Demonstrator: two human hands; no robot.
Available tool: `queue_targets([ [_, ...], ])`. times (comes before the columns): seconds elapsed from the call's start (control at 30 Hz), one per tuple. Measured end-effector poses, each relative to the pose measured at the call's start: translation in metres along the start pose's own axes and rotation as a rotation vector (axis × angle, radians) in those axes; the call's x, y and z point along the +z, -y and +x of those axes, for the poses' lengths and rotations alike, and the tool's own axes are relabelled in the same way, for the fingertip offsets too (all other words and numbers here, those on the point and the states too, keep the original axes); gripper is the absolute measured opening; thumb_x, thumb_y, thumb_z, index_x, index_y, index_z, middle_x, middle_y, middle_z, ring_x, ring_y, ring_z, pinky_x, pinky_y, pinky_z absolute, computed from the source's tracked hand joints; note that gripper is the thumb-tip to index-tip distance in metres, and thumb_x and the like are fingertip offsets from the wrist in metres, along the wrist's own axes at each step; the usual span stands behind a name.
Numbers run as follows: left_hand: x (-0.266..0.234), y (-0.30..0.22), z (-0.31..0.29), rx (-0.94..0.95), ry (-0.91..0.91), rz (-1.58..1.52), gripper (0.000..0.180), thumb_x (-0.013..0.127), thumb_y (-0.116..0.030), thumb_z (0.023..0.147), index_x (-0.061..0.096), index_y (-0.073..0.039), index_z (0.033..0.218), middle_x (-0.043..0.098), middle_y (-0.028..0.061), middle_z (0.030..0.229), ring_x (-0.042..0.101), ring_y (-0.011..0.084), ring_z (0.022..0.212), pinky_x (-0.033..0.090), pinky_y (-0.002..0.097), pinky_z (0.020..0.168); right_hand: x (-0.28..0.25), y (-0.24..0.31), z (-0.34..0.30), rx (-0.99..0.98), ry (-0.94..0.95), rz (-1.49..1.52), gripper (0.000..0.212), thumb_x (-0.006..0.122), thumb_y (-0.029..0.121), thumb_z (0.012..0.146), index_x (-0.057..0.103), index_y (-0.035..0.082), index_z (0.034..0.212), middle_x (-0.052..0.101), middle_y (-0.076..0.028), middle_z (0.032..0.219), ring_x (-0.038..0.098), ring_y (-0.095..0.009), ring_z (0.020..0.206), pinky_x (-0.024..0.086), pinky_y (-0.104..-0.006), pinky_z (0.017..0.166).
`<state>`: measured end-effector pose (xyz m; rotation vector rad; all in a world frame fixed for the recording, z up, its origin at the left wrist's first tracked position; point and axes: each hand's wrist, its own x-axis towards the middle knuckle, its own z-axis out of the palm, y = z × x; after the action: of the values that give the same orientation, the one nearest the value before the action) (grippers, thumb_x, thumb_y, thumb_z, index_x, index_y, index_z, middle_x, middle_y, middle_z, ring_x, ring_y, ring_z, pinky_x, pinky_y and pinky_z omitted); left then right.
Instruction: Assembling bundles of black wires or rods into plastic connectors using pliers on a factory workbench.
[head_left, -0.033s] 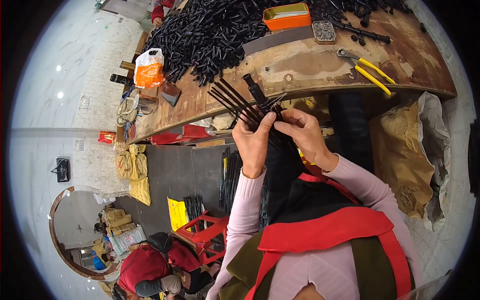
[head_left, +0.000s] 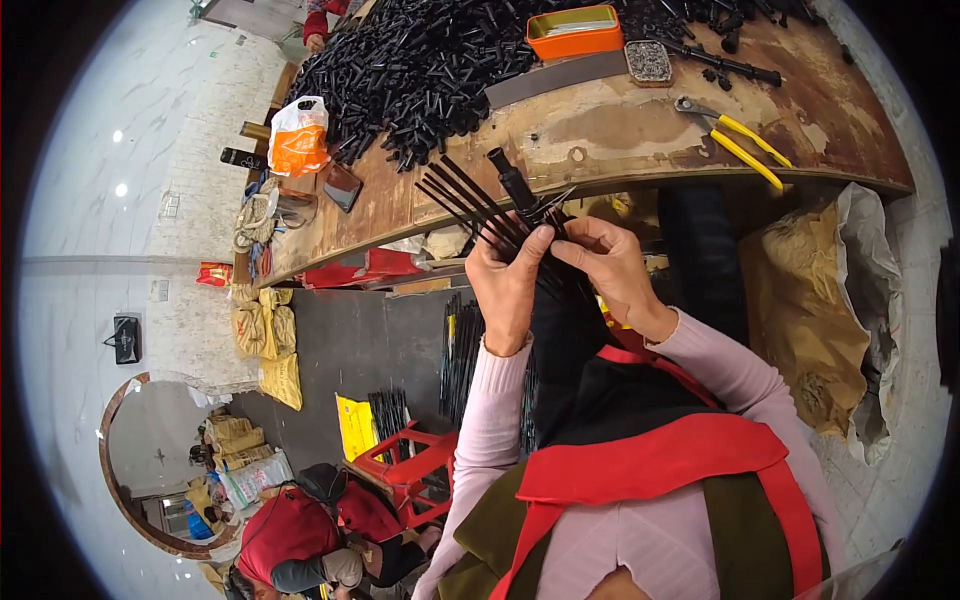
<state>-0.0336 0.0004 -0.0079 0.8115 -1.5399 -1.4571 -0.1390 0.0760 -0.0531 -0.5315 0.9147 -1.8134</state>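
My left hand (head_left: 505,285) is closed round a bundle of thin black rods (head_left: 462,198), whose ends fan out up and to the left past my fingers. Among them stands a black tube (head_left: 515,185) with a stepped collar, tilted up toward the workbench. A thin wire-like piece (head_left: 557,197) sticks out beside the collar. Pressed against the bundle from the right, the thumb and fingers of my right hand (head_left: 612,268) pinch at a spot just below the collar. What lies between those fingertips is too small to make out. Black cloth below hides the lower ends.
The wooden workbench (head_left: 600,125) carries a heap of black tubular parts (head_left: 400,90), an orange box (head_left: 574,40), yellow-handled pliers (head_left: 740,145) and a phone (head_left: 342,187). A brown sack (head_left: 810,310) stands at right. Lower left, a person in red (head_left: 290,535) bends beside a red stool (head_left: 415,465).
The black tube's upper end has shifted very slightly to the right and down. Both hands keep their grip in almost the same place.
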Motion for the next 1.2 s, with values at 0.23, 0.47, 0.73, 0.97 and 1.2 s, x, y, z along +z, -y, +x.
queue_targets([
  [0.23, -0.007, 0.002, -0.001, -0.025, 0.042, -0.026, 0.024, 0.070, -0.006, 0.087, 0.064, 0.007, 0.106, 0.070, 0.0162, 0.102, 0.067, 0.0199, 0.094, 0.051, 0.0302, 0.087, -0.004, -0.008, 0.005, 0.031, 0.034, 0.118, 0.024, 0.069, 0.002, 0.087, 0.065, -0.004, 0.110, 0.068, -0.005, 0.100, 0.061, -0.009, 0.089, 0.048, -0.0216, 0.080],
  [0.47, -0.005, -0.006, -0.010, 0.016, -0.010, 0.122, 0.023, 0.069, -0.008, 0.089, 0.064, 0.008, 0.105, 0.071, 0.0145, 0.102, 0.067, 0.0177, 0.094, 0.051, 0.0284, 0.087, 0.001, -0.009, 0.007, 0.075, 0.079, 0.146, 0.024, 0.069, 0.003, 0.087, 0.066, -0.005, 0.110, 0.069, -0.006, 0.099, 0.063, -0.010, 0.088, 0.049, -0.0223, 0.081],
  [0.73, -0.010, -0.003, -0.011, 0.012, -0.065, 0.070, 0.019, 0.073, -0.005, 0.086, 0.065, 0.004, 0.100, 0.068, 0.0019, 0.090, 0.058, 0.0059, 0.080, 0.046, 0.0202, 0.073, 0.005, -0.007, 0.002, 0.016, 0.074, 0.086, 0.022, 0.069, 0.003, 0.087, 0.067, -0.005, 0.108, 0.069, -0.004, 0.097, 0.062, -0.009, 0.088, 0.048, -0.0217, 0.081],
  [0.97, -0.001, 0.001, -0.014, 0.038, -0.166, 0.160, 0.019, 0.067, -0.002, 0.090, 0.061, 0.007, 0.106, 0.067, 0.0042, 0.095, 0.059, 0.0077, 0.084, 0.047, 0.0219, 0.077, -0.002, -0.003, 0.013, 0.121, 0.123, 0.081, 0.022, 0.069, 0.005, 0.088, 0.067, -0.004, 0.108, 0.068, -0.003, 0.096, 0.060, -0.008, 0.086, 0.046, -0.0215, 0.078],
  [1.2, 0.001, -0.003, -0.009, 0.008, -0.062, 0.165, 0.020, 0.066, -0.005, 0.092, 0.060, 0.008, 0.106, 0.067, 0.0057, 0.096, 0.059, 0.0094, 0.087, 0.047, 0.0227, 0.079, -0.002, -0.003, 0.006, 0.074, 0.063, 0.130, 0.021, 0.069, 0.007, 0.088, 0.067, -0.005, 0.105, 0.067, -0.003, 0.094, 0.059, -0.007, 0.085, 0.046, -0.0223, 0.078],
])
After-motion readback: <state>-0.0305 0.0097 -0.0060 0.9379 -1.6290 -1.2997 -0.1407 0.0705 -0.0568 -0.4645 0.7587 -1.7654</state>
